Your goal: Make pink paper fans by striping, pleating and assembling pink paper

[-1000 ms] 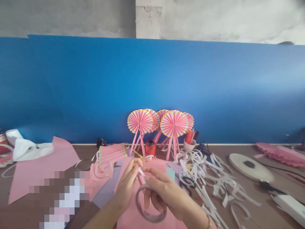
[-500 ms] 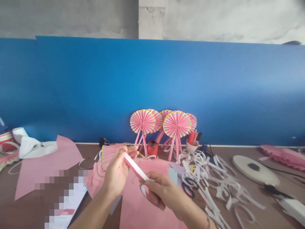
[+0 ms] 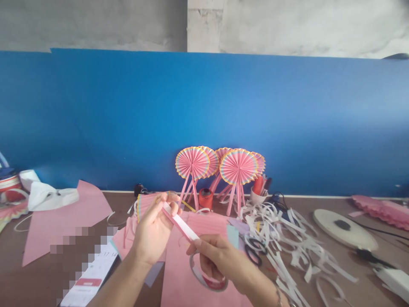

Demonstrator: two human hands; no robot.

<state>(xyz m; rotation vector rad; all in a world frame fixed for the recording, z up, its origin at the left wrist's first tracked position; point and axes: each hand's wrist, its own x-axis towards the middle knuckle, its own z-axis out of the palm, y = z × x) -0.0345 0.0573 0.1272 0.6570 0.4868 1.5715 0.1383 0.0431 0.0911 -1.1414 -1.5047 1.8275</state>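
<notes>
My left hand [image 3: 155, 226] pinches the far end of a narrow pink paper strip [image 3: 175, 220], with a band of white tape [image 3: 182, 225] lying along its top. At the near end of the strip, my right hand [image 3: 217, 256] has its thumb and fingers closed. A roll of double-sided tape [image 3: 194, 269] hangs round the fingers of that hand, its ring showing below the thumb. Under both hands lies a large pink paper sheet [image 3: 188, 283]. A folded pink paper piece with a rainbow edge [image 3: 145, 202] is just behind my left hand.
Round pleated paper fans [image 3: 238, 167] on pink legs stand by the blue partition [image 3: 128, 115]. To the right are a heap of white paper strips [image 3: 290, 243], black scissors [image 3: 254, 251] and a pale oval base [image 3: 345, 229]. At left lie a white mask [image 3: 53, 197] and pink paper [image 3: 70, 224].
My hands have moved apart, and a length of white tape now stretches between them along the pink strip. My left hand has shifted left and the tape roll slightly right.
</notes>
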